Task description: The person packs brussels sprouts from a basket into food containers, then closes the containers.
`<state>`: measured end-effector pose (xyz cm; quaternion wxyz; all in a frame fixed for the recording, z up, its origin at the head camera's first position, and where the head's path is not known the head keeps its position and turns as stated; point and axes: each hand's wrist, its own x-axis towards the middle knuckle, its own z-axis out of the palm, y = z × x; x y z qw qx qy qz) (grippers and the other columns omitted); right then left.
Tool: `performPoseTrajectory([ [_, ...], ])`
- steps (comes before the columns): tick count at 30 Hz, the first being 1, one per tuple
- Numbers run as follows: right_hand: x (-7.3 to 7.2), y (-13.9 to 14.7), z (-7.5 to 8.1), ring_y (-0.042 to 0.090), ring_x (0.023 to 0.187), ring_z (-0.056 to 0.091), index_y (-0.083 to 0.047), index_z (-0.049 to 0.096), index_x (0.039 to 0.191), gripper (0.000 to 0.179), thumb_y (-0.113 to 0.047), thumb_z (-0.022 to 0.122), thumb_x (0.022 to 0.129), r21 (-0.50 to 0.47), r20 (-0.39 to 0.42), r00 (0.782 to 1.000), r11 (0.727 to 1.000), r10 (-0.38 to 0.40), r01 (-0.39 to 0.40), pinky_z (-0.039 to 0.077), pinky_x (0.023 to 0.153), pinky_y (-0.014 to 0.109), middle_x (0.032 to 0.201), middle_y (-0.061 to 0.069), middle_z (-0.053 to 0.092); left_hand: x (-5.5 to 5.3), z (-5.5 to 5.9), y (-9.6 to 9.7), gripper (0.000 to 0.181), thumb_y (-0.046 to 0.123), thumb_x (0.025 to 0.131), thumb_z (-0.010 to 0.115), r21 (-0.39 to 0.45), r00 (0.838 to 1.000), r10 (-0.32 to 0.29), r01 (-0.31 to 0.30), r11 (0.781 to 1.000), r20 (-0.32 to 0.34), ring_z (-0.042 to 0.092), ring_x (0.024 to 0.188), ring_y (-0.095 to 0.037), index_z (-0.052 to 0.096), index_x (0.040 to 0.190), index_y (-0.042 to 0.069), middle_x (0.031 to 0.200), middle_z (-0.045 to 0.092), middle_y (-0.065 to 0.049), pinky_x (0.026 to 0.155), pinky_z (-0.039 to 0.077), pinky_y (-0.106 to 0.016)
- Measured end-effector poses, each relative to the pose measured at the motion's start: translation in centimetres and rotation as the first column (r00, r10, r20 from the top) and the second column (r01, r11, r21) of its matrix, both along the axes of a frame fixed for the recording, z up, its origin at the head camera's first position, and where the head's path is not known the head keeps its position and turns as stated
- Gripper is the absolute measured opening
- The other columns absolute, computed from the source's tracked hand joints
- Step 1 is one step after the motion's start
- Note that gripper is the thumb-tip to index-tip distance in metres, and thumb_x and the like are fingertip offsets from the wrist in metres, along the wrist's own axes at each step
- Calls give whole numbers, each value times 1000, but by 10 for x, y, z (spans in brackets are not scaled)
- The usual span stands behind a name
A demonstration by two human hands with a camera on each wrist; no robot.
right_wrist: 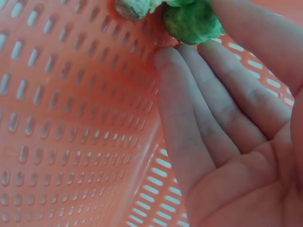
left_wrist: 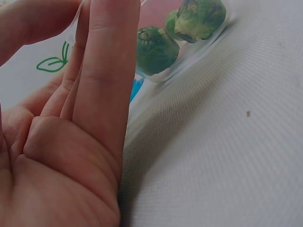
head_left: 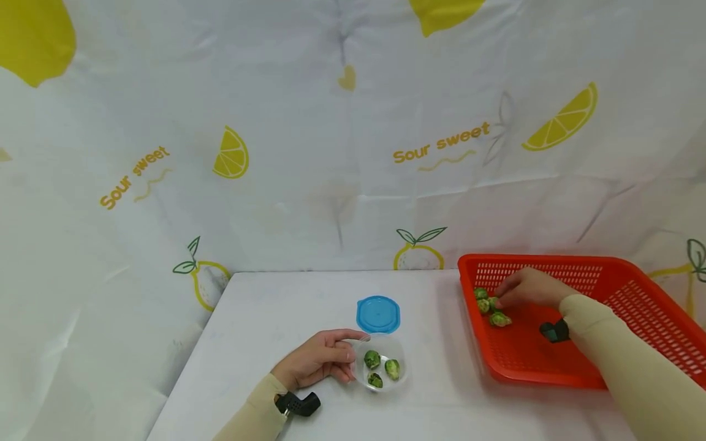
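My left hand [head_left: 320,360] holds a small clear bowl [head_left: 405,367] by its left rim, thumb and fingers at the edge. Inside lie three Brussels sprouts [head_left: 392,369]; two show clearly in the left wrist view, near my left fingers [left_wrist: 106,56]. My right hand [head_left: 532,288] reaches down into a red basket [head_left: 551,381], palm toward the camera in the right wrist view. Its thumb and fingertips pinch a green Brussels sprout [right_wrist: 191,22] near the left wall. Several other sprouts [head_left: 500,319] lie close by; one shows its pale cut stem [right_wrist: 132,8].
A blue lid [head_left: 378,314] lies flat on the white table [head_left: 265,318] just behind the bowl. The basket's slotted walls rise around my right hand. A white curtain [head_left: 309,184] printed with lemons hangs behind the table.
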<state>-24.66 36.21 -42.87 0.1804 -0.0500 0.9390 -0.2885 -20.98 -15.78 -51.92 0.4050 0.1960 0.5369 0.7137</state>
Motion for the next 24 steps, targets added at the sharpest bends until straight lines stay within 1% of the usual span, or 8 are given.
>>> performPoseTrajectory([
  [4,-1,-1,0,24,104,65,-5,81,120,39,-33,84,94,18,0,1000,1000,-7,7,61,96,54,115,9,79,-1,0,0,57,3,103,65,-2,1000,1,-1,1000,3,80,79,-11,49,158,1,91,78,1,75,69,-28],
  [10,-3,-1,-1,25,105,65,-4,81,119,38,-32,85,93,23,6,1000,1000,-18,18,61,95,54,115,10,79,-1,0,0,57,5,104,65,5,1000,-5,5,1000,0,80,78,-10,49,158,1,90,78,2,76,69,-29],
  [14,-5,1,-1,25,105,65,-4,81,118,37,-32,85,94,20,15,1000,1000,-13,12,61,96,55,116,10,79,-1,0,0,58,5,103,66,7,1000,-9,9,1000,-1,80,78,-10,48,159,1,89,79,1,76,69,-29],
  [17,-6,4,-2,24,105,65,-5,82,118,35,-31,83,95,18,19,1000,1000,4,-4,62,96,53,116,10,79,-1,0,0,58,5,103,66,6,1000,-7,7,1000,-2,80,78,-10,48,158,0,89,78,1,76,69,-29],
  [21,-5,7,-2,22,103,67,-6,83,117,33,-31,83,95,12,10,1000,1000,22,-22,63,92,46,114,8,80,-1,0,1,59,5,102,66,1,1000,-1,1,1000,-5,80,78,-10,49,158,1,90,78,2,76,69,-29],
  [24,-4,9,1,22,103,68,-7,83,116,34,-33,84,95,21,3,1000,999,24,-24,63,91,45,114,7,80,-1,-1,0,59,6,102,67,-2,1000,1,-1,1000,-6,80,78,-10,49,158,1,89,78,2,76,69,-29],
])
